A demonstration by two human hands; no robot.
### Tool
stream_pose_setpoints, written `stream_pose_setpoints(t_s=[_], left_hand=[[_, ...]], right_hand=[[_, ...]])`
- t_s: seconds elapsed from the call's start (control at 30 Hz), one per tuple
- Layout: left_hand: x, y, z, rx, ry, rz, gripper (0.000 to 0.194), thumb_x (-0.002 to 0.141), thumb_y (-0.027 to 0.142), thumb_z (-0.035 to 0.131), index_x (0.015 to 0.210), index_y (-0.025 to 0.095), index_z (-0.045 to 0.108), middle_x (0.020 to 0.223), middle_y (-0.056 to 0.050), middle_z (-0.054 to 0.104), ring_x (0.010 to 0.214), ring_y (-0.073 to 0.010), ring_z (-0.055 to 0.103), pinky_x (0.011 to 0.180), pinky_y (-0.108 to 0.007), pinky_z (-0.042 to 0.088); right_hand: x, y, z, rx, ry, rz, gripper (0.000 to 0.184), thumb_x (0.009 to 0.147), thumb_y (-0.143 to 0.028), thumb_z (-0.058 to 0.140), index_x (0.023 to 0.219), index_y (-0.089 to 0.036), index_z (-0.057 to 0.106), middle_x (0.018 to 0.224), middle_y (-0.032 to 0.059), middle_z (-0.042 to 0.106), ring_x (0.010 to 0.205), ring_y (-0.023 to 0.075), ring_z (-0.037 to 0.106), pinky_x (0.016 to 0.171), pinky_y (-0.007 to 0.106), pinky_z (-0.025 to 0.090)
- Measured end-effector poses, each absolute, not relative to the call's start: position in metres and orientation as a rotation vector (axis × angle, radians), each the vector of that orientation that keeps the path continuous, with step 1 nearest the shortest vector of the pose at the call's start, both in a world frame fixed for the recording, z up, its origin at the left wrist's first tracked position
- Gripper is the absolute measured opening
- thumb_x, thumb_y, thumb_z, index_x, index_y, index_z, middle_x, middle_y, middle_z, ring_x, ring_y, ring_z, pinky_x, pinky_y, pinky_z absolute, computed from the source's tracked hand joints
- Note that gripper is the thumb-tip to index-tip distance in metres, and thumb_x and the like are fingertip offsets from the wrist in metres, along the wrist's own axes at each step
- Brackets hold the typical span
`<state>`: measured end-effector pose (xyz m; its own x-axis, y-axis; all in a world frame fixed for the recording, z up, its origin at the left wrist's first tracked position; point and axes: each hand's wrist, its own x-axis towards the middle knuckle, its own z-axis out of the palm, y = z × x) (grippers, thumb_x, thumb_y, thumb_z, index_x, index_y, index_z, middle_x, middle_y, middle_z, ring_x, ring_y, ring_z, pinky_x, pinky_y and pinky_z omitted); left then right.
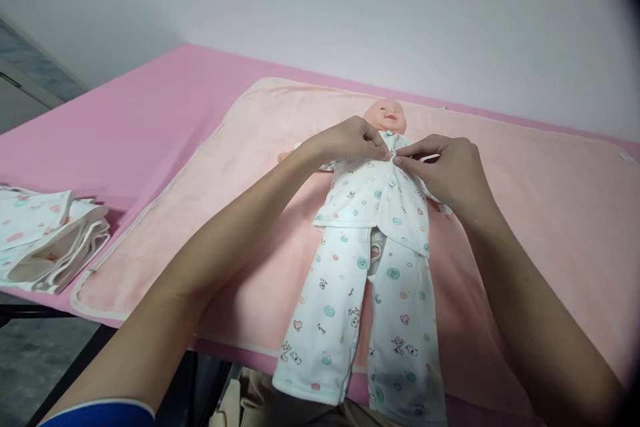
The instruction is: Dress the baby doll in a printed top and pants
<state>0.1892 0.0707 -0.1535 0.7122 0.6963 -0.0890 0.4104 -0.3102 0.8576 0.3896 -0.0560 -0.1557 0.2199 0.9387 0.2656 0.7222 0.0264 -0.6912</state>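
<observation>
The table (165, 90) fills the frame's middle and left; on it, the blanket (240, 213); the doll (387, 117) lies right of centre in pants (330, 307) and shirt (357, 190); my 2 hands, left (360, 139) and right (445, 163), pinch the shirt's front edge.

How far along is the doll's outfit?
Looks done: the jacket is on the doll, both sleeves out to the sides, front drawn together; the trousers lie below its hem. In hand: left hand and right hand pinch the jacket's front edges at the chest. Left: probably that fastening; fingers hide whether it's closed. Can't tell if the legs are in the trousers.
</observation>
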Motion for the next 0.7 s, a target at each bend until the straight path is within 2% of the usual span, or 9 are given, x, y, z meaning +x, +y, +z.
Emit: stream_pose_setpoints(t_s=[0.17, 0.27, 0.43, 0.57, 0.7], left_hand=[[0.192, 0.063, -0.149, 1.914, 0.848, 0.381, 0.021, 0.082, 0.038, 0.086, 0.092, 0.019, 0.087, 0.084, -0.006, 0.074, 0.072, -0.014, 0.06, 0.065, -0.029, 0.041], [0.192, 0.061, -0.147, 1.929, 0.861, 0.368, 0.02, 0.085, 0.039, 0.082, 0.088, 0.019, 0.082, 0.08, -0.005, 0.068, 0.069, -0.0139, 0.057, 0.065, -0.03, 0.04], [0.191, 0.059, -0.148, 1.985, 0.898, 0.331, 0.036, 0.093, 0.049, 0.074, 0.076, 0.018, 0.067, 0.068, -0.002, 0.047, 0.059, -0.0116, 0.042, 0.06, -0.032, 0.029], [0.199, 0.055, -0.153, 2.005, 0.907, 0.397, 0.042, 0.091, 0.047, 0.075, 0.067, 0.02, 0.053, 0.067, 0.0, 0.037, 0.059, -0.0104, 0.034, 0.06, -0.032, 0.025], [0.206, 0.051, -0.156, 1.991, 0.897, 0.458, 0.05, 0.086, 0.041, 0.076, 0.064, 0.021, 0.036, 0.065, 0.002, 0.028, 0.059, -0.0089, 0.024, 0.057, -0.031, 0.018]], right_hand=[[0.38, -0.058, -0.158, -1.706, -1.693, 0.204, 0.011, 0.096, -0.032, 0.078, 0.095, -0.026, 0.088, 0.106, 0.0106, 0.079, 0.094, 0.0307, 0.073, 0.086, 0.049, 0.058], [0.38, -0.057, -0.159, -1.683, -1.718, 0.213, 0.011, 0.097, -0.034, 0.079, 0.094, -0.026, 0.086, 0.105, 0.013, 0.076, 0.098, 0.0337, 0.071, 0.084, 0.05, 0.056], [0.391, -0.054, -0.156, -1.712, -1.637, 0.391, 0.016, 0.09, -0.039, 0.084, 0.097, -0.025, 0.084, 0.102, 0.0119, 0.078, 0.091, 0.0299, 0.07, 0.076, 0.044, 0.056], [0.407, -0.049, -0.158, -1.766, -1.542, 0.581, 0.032, 0.082, -0.047, 0.089, 0.101, -0.022, 0.081, 0.097, 0.009, 0.079, 0.084, 0.0241, 0.07, 0.07, 0.037, 0.054], [0.419, -0.041, -0.164, -1.774, -1.578, 0.728, 0.039, 0.083, -0.054, 0.092, 0.105, -0.023, 0.081, 0.092, 0.007, 0.075, 0.078, 0.0203, 0.064, 0.064, 0.033, 0.049]])
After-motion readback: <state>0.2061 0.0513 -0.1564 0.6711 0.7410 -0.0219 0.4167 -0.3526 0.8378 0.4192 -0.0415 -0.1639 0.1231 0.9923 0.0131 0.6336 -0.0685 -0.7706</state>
